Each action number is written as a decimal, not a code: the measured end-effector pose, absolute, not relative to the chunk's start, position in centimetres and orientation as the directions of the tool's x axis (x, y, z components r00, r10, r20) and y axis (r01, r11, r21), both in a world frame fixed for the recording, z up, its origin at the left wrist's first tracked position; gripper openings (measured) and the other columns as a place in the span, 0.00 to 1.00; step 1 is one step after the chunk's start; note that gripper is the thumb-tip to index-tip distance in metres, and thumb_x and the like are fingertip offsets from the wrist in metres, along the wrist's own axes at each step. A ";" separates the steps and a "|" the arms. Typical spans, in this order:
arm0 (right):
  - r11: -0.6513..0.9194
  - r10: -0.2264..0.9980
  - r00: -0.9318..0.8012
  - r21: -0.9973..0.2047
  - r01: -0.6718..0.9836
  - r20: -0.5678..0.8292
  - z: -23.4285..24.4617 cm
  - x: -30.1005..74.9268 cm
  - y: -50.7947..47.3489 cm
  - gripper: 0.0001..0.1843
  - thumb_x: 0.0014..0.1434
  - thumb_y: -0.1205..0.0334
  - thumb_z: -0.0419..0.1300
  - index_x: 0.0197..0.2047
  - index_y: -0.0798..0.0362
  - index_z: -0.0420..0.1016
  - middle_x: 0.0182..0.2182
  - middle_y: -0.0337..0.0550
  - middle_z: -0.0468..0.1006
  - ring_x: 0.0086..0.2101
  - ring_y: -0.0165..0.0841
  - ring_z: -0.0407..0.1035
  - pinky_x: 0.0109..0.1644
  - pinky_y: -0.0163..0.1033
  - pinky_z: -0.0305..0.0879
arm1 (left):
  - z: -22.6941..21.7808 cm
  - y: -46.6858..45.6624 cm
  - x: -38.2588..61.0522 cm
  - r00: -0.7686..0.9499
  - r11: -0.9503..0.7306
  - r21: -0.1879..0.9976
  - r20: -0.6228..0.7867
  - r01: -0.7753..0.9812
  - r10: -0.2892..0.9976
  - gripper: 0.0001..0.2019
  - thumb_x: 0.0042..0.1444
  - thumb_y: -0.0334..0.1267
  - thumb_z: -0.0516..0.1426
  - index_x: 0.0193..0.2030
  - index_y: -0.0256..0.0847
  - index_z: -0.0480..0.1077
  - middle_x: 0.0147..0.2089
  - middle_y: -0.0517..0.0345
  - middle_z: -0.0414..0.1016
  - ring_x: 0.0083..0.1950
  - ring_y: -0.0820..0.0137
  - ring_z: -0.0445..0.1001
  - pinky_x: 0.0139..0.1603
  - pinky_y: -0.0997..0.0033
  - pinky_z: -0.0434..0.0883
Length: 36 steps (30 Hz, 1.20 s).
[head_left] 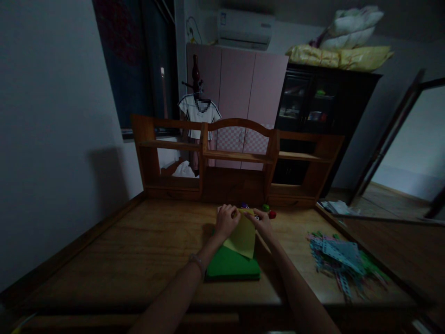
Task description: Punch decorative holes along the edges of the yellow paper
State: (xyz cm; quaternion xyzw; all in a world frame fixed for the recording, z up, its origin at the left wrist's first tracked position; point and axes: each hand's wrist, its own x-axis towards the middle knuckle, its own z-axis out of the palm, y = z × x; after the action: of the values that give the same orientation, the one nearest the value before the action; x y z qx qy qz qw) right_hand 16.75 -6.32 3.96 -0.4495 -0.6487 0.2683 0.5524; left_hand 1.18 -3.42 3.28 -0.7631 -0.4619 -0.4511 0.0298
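Both hands grip the top edge of a yellow sheet (241,236), which looks like paper or thin felt and hangs down towards me. My left hand (227,219) pinches its upper left corner, and a bracelet circles that wrist. At the upper right edge, my right hand (261,221) has its fingers closed on the sheet. Beneath the yellow sheet lies a stack of green sheets (232,265), flat on the wooden desk near its front. Just beyond my hands sit small round items: a purple one (244,205), a green one (265,208) and a red one (272,214).
On the right of the wooden desk (156,250) lies a tangled pile of blue, green and pink strips and cut sheets (342,260). A wooden shelf unit (239,157) rises along the desk's back edge. A wall (62,162) stands close on the left.
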 end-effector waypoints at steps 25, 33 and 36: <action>0.260 0.966 -0.089 -0.886 0.385 0.244 4.4 19.4 -5.5 0.17 0.46 0.50 0.61 0.28 0.58 0.79 0.22 0.41 0.75 0.25 0.31 0.66 0.27 0.33 0.57 | 4.1 -5.3 1.4 0.467 -0.729 0.234 0.635 0.643 0.616 0.05 0.54 0.35 0.52 0.33 0.43 0.69 0.36 0.56 0.69 0.43 0.66 0.63 0.49 0.62 0.55; 0.335 0.942 -0.145 -0.824 0.457 0.302 3.6 19.4 -5.1 0.12 0.47 0.57 0.60 0.30 0.57 0.80 0.27 0.44 0.78 0.32 0.37 0.71 0.37 0.37 0.62 | 3.5 -5.1 1.4 0.496 -0.747 0.210 0.631 0.630 0.596 0.05 0.53 0.34 0.53 0.34 0.42 0.70 0.35 0.57 0.70 0.43 0.66 0.62 0.50 0.62 0.54; 0.355 0.935 -0.152 -0.811 0.465 0.322 3.5 19.1 -5.1 0.12 0.47 0.58 0.60 0.29 0.57 0.79 0.26 0.44 0.78 0.31 0.38 0.71 0.36 0.37 0.63 | 3.5 -5.1 1.4 0.498 -0.755 0.210 0.638 0.621 0.587 0.05 0.54 0.34 0.53 0.35 0.43 0.70 0.35 0.57 0.70 0.43 0.66 0.62 0.50 0.61 0.54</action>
State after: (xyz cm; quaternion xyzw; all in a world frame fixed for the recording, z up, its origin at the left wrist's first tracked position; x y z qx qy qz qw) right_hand 19.09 -5.14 3.51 -0.4955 -0.7063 0.2775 0.4225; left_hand 1.43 -5.14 3.53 -0.8651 -0.3491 -0.3594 0.0235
